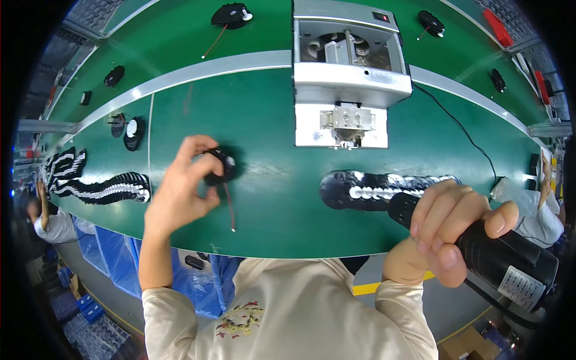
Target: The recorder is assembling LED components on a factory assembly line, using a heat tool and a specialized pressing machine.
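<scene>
My left hand (185, 183) is closed over a small black fan-like part (228, 163) on the green bench, its fingers and thumb gripping the rim. From this part a thin red lead (231, 207) trails toward the bench's near edge. My right hand (450, 225) is wrapped around a black corded electric screwdriver (501, 261). The screwdriver lies slanted, its nose pointing left, over a row of overlapping black discs with white centres (375, 191). Its bit cannot be made out.
A silver screw feeder (351, 84) stands at the back middle, a cable (459, 129) running right. Stacked black-and-white parts (111, 189) lie left; two loose black parts (134, 133) sit behind them. Beyond a metal rail (222, 65), more fans (231, 16) rest on a green strip. People work at both sides.
</scene>
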A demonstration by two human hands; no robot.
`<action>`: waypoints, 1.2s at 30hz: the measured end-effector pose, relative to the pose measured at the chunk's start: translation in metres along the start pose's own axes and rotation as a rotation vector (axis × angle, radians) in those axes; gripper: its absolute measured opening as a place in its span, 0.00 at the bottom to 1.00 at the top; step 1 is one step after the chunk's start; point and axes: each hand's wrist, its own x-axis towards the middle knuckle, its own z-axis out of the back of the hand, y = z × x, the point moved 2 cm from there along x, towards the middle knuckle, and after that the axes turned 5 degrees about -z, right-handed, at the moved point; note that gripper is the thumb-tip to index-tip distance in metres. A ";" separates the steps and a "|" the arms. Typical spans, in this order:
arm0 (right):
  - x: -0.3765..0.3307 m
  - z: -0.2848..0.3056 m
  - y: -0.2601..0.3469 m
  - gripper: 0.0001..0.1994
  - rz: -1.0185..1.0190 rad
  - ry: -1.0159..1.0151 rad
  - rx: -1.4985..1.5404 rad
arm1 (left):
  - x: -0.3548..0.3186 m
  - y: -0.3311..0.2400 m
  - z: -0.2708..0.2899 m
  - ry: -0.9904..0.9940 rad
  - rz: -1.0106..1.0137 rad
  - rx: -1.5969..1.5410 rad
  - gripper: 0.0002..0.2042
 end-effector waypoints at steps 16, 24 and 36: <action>0.000 0.012 0.005 0.31 -0.058 0.140 0.016 | 0.050 -0.067 -0.104 0.037 -0.554 -0.328 0.23; 0.011 0.004 0.006 0.29 -0.029 0.207 -0.110 | 0.056 -0.073 -0.106 0.021 -0.594 -0.273 0.24; 0.026 -0.012 0.003 0.29 -0.043 0.150 -0.112 | 0.061 -0.077 -0.127 -0.084 -0.610 -0.261 0.18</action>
